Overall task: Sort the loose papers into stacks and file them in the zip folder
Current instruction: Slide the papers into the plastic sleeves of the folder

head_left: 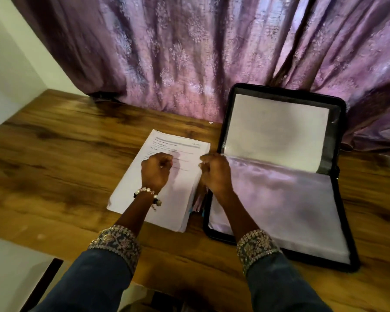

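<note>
Papers (167, 176) sit stacked on the desk (54, 154) just left of the open folder (338, 140), left hand (157, 171) curled above them, right hand (214, 174) pinching the stack's folder-side edge

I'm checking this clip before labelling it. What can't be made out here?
- Head view: print on the paper stack is too small and blurred.
- What the right hand pinches: its fingers face away.
- Whether the left hand holds anything: same.
- Items between stack and folder: mostly covered.
</note>
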